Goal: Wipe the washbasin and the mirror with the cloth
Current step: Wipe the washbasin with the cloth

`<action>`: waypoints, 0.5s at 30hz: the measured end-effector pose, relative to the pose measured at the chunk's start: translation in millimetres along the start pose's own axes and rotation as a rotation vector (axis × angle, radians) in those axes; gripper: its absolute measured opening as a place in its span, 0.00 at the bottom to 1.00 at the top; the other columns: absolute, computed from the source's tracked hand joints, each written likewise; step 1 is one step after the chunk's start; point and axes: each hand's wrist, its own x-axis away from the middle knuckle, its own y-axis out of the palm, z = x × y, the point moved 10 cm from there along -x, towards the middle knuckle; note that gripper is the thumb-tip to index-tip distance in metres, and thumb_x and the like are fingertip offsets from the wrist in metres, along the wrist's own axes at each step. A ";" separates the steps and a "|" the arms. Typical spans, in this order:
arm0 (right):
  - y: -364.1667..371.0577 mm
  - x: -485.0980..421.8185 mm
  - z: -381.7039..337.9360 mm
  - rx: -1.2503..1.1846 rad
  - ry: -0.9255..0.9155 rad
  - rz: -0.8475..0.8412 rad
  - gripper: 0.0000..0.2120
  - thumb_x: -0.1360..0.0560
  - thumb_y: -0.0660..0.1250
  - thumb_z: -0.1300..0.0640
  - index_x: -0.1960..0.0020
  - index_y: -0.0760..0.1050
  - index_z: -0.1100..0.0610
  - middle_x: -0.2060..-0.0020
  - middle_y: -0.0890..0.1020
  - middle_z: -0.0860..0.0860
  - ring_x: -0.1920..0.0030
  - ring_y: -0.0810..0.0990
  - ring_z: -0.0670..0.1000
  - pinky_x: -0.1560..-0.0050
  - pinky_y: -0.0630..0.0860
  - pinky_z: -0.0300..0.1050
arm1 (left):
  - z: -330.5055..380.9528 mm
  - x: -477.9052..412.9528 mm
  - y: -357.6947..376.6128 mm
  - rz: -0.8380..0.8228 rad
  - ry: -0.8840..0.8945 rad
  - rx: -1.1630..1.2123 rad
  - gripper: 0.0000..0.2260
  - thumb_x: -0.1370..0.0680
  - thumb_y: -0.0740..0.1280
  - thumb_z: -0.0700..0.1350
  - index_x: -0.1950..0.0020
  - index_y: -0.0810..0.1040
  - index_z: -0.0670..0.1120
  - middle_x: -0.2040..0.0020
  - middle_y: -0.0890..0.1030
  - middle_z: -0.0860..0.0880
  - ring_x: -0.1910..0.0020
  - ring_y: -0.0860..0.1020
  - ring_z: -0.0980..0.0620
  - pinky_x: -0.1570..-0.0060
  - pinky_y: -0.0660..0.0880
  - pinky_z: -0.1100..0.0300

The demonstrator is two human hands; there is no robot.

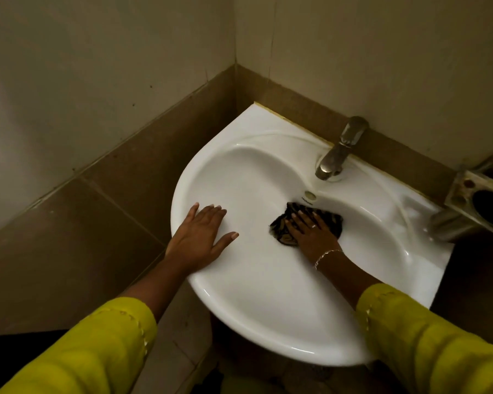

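A white washbasin (256, 314) is fixed in the corner of a tiled wall. Inside its bowl lies a dark patterned cloth (279, 227), bunched up just below the overflow hole. My right hand (310, 231) presses flat on the cloth, fingers spread over it. My left hand (199, 237) rests open and flat on the basin's left rim, holding nothing. Both arms wear yellow sleeves. No mirror is in view.
A metal tap (339, 150) stands at the back of the basin, spout pointing into the bowl. A metal holder with round openings (484, 194) hangs on the wall at the right. Brown tiles line the walls on the left and behind.
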 end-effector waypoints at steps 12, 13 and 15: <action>-19.5 61.4 2.4 -1.552 0.435 -0.467 0.22 0.23 0.63 0.58 0.30 0.66 0.59 0.39 0.75 0.53 0.35 0.72 0.57 0.32 0.65 0.48 | 1.3 -2.2 -0.5 0.008 0.012 -0.014 0.44 0.29 0.33 0.70 0.32 0.67 0.41 0.33 0.71 0.42 0.31 0.65 0.47 0.30 0.46 0.55; -20.5 67.3 -0.1 -1.781 0.506 -0.477 0.22 0.25 0.66 0.57 0.32 0.69 0.60 0.40 0.77 0.56 0.37 0.74 0.58 0.32 0.67 0.53 | 0.8 -2.1 -1.0 0.010 0.008 -0.017 0.44 0.29 0.34 0.70 0.33 0.68 0.41 0.33 0.72 0.41 0.31 0.66 0.47 0.30 0.46 0.55; -34.2 64.9 -4.8 -1.989 0.503 -0.422 0.25 0.30 0.69 0.56 0.35 0.71 0.61 0.41 0.78 0.58 0.39 0.75 0.59 0.34 0.69 0.55 | 0.4 -1.4 -1.4 0.012 0.002 -0.021 0.44 0.28 0.34 0.70 0.33 0.69 0.40 0.34 0.73 0.41 0.32 0.67 0.46 0.31 0.47 0.55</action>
